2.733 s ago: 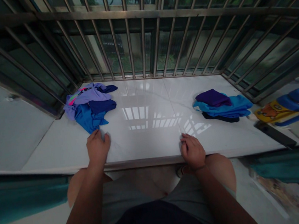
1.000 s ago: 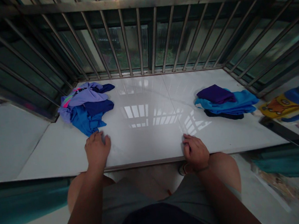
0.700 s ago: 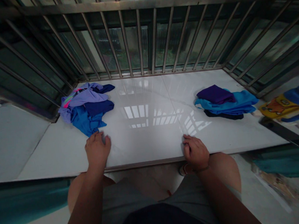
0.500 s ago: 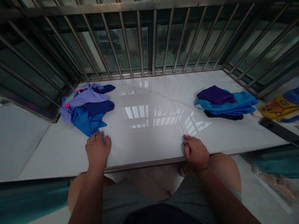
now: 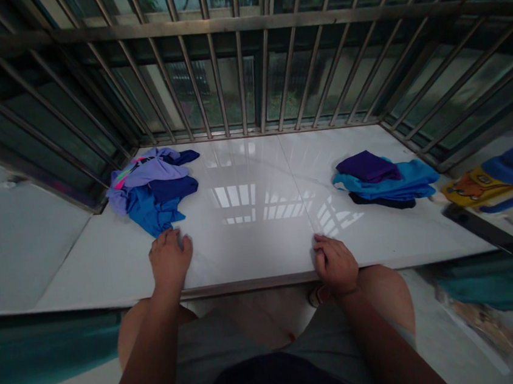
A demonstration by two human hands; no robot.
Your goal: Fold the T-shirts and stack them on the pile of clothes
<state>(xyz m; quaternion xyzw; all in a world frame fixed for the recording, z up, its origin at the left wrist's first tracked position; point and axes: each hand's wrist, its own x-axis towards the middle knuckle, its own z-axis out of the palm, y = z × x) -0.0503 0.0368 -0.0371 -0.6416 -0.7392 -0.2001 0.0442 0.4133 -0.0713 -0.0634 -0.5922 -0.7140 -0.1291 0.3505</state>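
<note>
My left hand (image 5: 169, 259) rests palm down on the white ledge (image 5: 253, 247), its thumb apart from the fingers and nothing in it. Its fingertips are at the lower edge of a blue garment (image 5: 148, 212), which lies crumpled with a lavender printed garment (image 5: 153, 172) and a dark blue one (image 5: 171, 189). My right hand (image 5: 337, 263) lies near the ledge's front edge, loosely bent and holding nothing visible. Beyond it to the right is a stack of folded clothes: dark purple cloth (image 5: 366, 166) on top, bright blue cloth (image 5: 413, 178) beneath, black cloth (image 5: 383, 200) at the bottom.
Metal window bars (image 5: 244, 77) close off the back and sides of the ledge. At the right stand a yellow and blue cartoon bottle (image 5: 485, 183) and a dark flat object (image 5: 475, 227). Teal curtains (image 5: 48, 348) hang below the ledge on both sides.
The camera view has tilted up slightly, so the scene sits a little lower. Both hands and the clothes stay in place.
</note>
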